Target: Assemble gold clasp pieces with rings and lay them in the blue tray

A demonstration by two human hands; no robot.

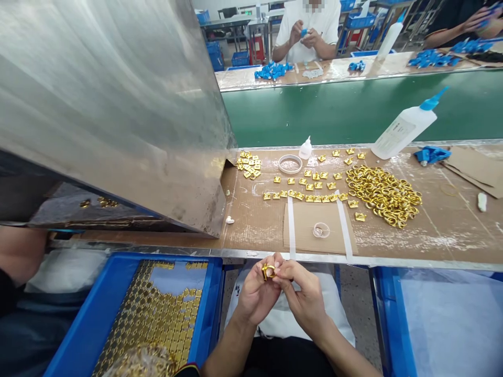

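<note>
Just in front of the table edge, my left hand (255, 294) pinches a small gold ring (270, 271) with a flat squarish piece on one side. The fingertips of my right hand (303, 296) close on the ring's other side. Beyond my hands, a cardboard sheet (302, 242) held by two white tape strips carries a small clear dish (321, 230) with a thin stick in it. Behind the sheet stand several rows of small gold pieces (314, 198). A heap of gold rings (383, 193) lies to their right.
A large metal housing (129, 104) rises at the left. A round tin lid (290, 164), small white bottle (305, 148) and large bottle (403, 131) stand farther back. Blue trays (212, 309) flank my lap. Across the green belt (314, 110), a person in white (308, 31) handles blue parts.
</note>
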